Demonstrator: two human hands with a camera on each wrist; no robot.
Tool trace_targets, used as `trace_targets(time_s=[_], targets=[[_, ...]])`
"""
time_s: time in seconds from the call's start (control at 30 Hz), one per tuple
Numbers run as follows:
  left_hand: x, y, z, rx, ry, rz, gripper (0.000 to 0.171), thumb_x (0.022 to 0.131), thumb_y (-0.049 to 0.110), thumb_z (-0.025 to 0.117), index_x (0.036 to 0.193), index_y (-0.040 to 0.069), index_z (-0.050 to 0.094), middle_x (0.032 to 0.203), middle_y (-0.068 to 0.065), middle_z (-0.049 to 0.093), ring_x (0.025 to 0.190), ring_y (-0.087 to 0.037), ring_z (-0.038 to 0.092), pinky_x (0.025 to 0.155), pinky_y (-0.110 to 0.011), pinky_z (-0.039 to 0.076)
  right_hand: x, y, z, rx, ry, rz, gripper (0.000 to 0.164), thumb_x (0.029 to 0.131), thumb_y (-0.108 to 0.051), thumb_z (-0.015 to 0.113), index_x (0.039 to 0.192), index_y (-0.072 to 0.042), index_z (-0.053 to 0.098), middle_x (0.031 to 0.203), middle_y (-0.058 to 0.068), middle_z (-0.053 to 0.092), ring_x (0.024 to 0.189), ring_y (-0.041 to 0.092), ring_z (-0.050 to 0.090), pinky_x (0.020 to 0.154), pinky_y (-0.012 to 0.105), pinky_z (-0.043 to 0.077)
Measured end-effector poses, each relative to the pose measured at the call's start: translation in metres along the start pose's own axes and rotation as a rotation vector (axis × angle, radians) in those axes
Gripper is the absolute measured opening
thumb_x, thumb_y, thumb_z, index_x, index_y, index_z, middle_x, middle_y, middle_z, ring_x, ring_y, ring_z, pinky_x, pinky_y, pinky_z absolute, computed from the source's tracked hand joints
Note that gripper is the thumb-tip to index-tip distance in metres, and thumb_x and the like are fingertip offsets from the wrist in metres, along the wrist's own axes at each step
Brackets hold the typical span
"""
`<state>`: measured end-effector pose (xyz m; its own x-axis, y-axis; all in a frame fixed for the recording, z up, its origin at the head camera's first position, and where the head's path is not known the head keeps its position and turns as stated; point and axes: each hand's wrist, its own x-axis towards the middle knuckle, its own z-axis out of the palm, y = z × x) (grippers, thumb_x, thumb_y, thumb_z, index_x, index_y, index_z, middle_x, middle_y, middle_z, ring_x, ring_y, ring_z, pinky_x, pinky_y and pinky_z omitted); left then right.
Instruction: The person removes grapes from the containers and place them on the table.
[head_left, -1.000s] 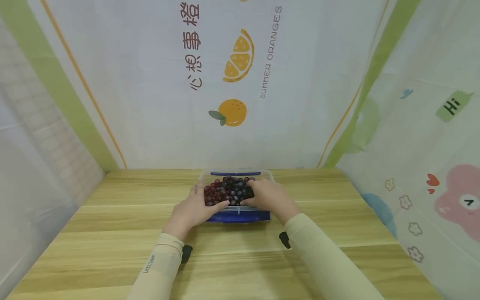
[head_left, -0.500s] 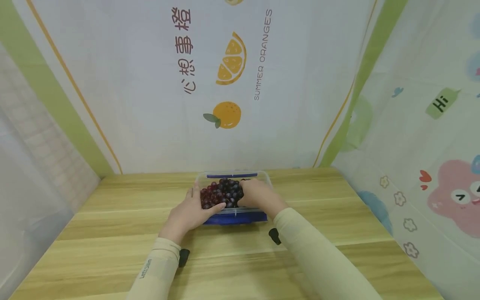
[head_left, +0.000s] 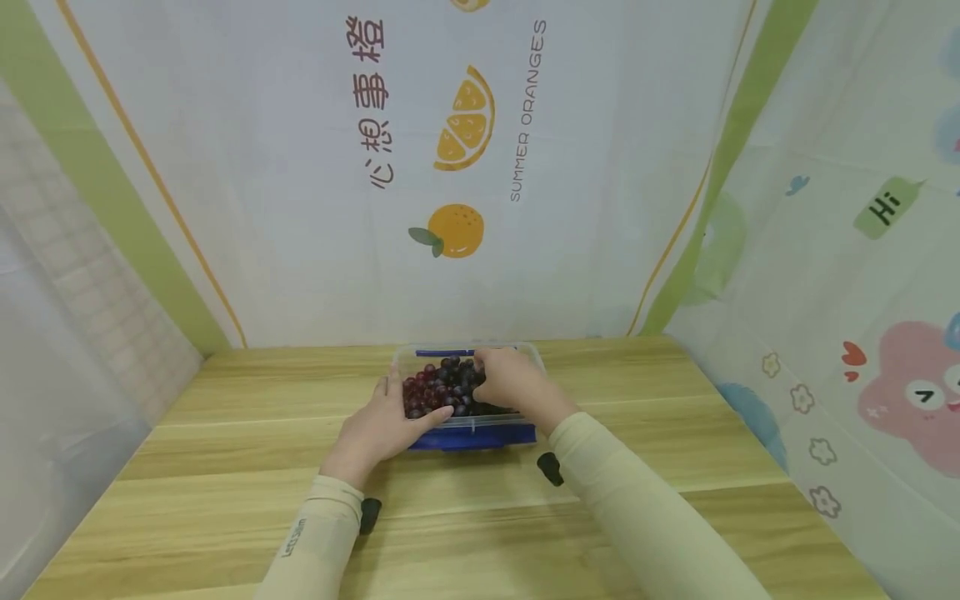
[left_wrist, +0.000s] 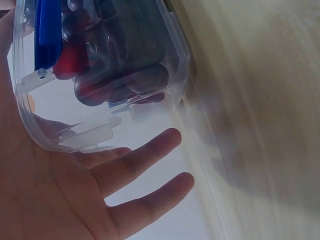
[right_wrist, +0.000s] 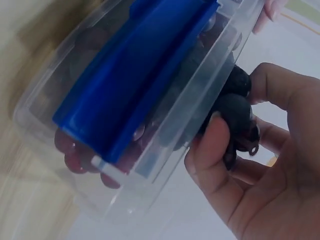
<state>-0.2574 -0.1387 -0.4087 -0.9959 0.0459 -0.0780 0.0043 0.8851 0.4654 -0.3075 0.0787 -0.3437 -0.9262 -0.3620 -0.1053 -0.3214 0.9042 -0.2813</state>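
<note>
A clear plastic food container (head_left: 542,365) with blue clips (head_left: 487,437) stands on the table, full of red and dark purple grapes (head_left: 427,390). My left hand (head_left: 372,427) lies against its left front corner, thumb along the front rim and straight fingers spread beside the left wall. In the left wrist view, two fingertips (left_wrist: 172,136) reach past the wall. My right hand (head_left: 517,385) is over the right half of the box. Its fingers and thumb curl round dark grapes (right_wrist: 234,112) at the rim in the right wrist view. A short stem shows among them.
The wooden table (head_left: 247,467) extends on both sides and in front of the box. Behind it hangs a white curtain (head_left: 322,275) printed with oranges. Another printed curtain (head_left: 810,283) borders the right side. Black wrist-camera mounts (head_left: 550,468) show under both wrists.
My right hand has reached into the grapes, then risen slightly and moved left, its fingers round dark grapes. The left hand keeps its place at the box corner. The head view has shifted slightly.
</note>
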Motion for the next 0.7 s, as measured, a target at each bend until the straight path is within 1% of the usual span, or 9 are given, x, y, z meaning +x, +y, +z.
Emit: trace_targets(time_s=[0.1,0.17,0.23,0.33,0.47,0.7], targets=[[0.0004,0.0008,-0.0005,-0.013,-0.004,0.0,0.139,0.08,0.101,0.045,0.172,0.01,-0.009,0.176,-0.03,0.013,0.11,-0.049,0.072,0.05,-0.038,0.05,-0.0005,-0.0011,-0.0016,0.053,-0.009,0.018,0.029,0.097,-0.02,0.078,0.121,-0.016,0.062,0.072,0.001,0.063,0.056,0.015,0.057,0.054,0.029,0.048],[0.0008,0.0012,-0.0011,-0.012,0.0,0.003,0.139,0.08,0.101,0.044,0.172,0.01,-0.008,0.176,-0.029,0.013,0.11,-0.049,0.073,0.05,-0.038,0.05,-0.0005,-0.0014,-0.0026,0.077,-0.005,0.027,0.032,0.098,-0.021,0.077,0.125,-0.016,0.061,0.068,0.0,0.059,0.054,0.016,0.057,0.051,0.029,0.049],[0.0012,0.0014,-0.0016,-0.007,0.004,0.006,0.139,0.081,0.1,0.045,0.172,0.01,-0.008,0.176,-0.029,0.013,0.112,-0.049,0.072,0.051,-0.038,0.051,-0.0009,-0.0014,-0.0031,0.09,0.004,0.032,0.034,0.099,-0.023,0.076,0.129,-0.016,0.061,0.068,0.0,0.059,0.054,0.015,0.058,0.051,0.029,0.049],[0.0012,0.0013,-0.0019,0.001,0.003,0.008,0.138,0.081,0.1,0.045,0.172,0.009,-0.008,0.176,-0.03,0.013,0.114,-0.05,0.072,0.053,-0.038,0.052,-0.0021,-0.0012,-0.0043,0.044,0.033,0.026,0.034,0.099,-0.026,0.076,0.128,-0.017,0.061,0.067,0.0,0.061,0.054,0.015,0.058,0.051,0.028,0.048],[0.0006,0.001,-0.0013,0.002,-0.002,0.006,0.139,0.081,0.1,0.044,0.171,0.009,-0.009,0.176,-0.03,0.013,0.111,-0.049,0.072,0.053,-0.038,0.052,-0.0035,-0.0016,-0.0068,-0.008,0.066,0.022,0.033,0.098,-0.029,0.075,0.126,-0.017,0.061,0.066,0.0,0.063,0.052,0.015,0.061,0.049,0.027,0.048],[-0.0013,-0.0002,-0.0014,0.003,0.0,-0.002,0.138,0.082,0.099,0.045,0.171,0.009,-0.008,0.176,-0.03,0.013,0.119,-0.052,0.069,0.057,-0.041,0.055,-0.0036,-0.0037,-0.0099,0.043,0.072,0.027,0.036,0.099,-0.027,0.075,0.13,-0.016,0.06,0.06,-0.001,0.061,0.049,0.014,0.058,0.048,0.027,0.047]])
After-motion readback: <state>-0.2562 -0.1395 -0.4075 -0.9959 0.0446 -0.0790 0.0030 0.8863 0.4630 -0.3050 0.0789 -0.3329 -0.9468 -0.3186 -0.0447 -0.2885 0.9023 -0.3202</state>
